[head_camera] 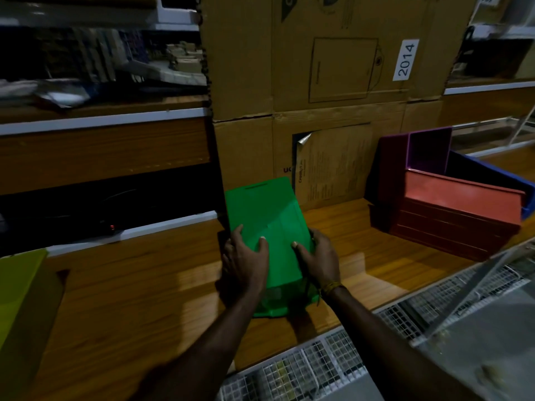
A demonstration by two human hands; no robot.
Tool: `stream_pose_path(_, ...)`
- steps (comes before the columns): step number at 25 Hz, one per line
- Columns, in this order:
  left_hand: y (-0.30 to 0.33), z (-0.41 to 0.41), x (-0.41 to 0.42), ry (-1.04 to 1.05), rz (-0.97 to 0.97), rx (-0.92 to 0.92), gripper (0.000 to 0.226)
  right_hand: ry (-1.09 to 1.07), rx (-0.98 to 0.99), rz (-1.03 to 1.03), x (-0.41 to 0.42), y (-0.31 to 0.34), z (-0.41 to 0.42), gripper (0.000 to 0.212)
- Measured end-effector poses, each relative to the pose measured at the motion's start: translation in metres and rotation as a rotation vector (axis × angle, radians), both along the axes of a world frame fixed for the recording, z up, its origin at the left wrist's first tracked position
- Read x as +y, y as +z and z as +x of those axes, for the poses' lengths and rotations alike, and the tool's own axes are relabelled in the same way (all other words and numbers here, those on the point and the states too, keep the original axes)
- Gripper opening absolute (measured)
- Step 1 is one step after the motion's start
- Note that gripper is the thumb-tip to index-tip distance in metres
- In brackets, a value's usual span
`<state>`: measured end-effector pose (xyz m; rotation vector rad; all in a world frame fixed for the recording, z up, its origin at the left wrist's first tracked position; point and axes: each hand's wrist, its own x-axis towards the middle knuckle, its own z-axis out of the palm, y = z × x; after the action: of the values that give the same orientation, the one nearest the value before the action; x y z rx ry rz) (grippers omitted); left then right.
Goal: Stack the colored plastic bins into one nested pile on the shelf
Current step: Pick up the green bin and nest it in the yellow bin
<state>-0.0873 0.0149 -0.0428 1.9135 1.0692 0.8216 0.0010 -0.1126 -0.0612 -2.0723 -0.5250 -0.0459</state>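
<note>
A green plastic bin [266, 215] sits tilted on the wooden shelf [144, 285] in the middle of the view. My left hand [246, 261] grips its left side with the thumb on its upper face. Gripping the right side the same way is my right hand [318, 261]. To the right stands a group of bins: a red one [460, 209] in front, a purple one [428, 151] behind it and a blue one [498, 175] at the far right. A yellow-green bin [20, 302] shows at the left edge.
Large cardboard boxes [318, 82] stand behind the green bin. White wire mesh [333, 366] runs along the shelf's front edge. Cluttered shelves fill the upper left. The lighting is dim.
</note>
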Motion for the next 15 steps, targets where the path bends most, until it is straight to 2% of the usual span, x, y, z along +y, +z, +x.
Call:
stream_pose_path(5, -0.008, -0.028, 0.019, 0.027, -0.046, -0.245, 0.068, 0.061, -0.063, 0.102, 0.009, -0.009, -0.029, 0.058)
stream_pose_path(7, -0.007, -0.038, 0.020, 0.025, -0.055, -0.336, 0.075, 0.081, -0.117, 0.121, 0.014, -0.008, -0.039, 0.065)
stream_pose_path(9, -0.006, -0.050, 0.023, 0.013, -0.034, -0.395, 0.079, 0.071, -0.222, 0.049, 0.021, -0.010, -0.048, 0.075)
stream_pose_path(12, -0.015, -0.065, 0.036, -0.026, 0.045, -0.402, 0.079, 0.037, -0.317, -0.036, 0.027, -0.023, -0.063, 0.080)
stream_pose_path(15, -0.019, -0.074, 0.043, -0.043, 0.089, -0.329, 0.077, 0.046, -0.305, 0.021, 0.030, -0.041, -0.072, 0.076)
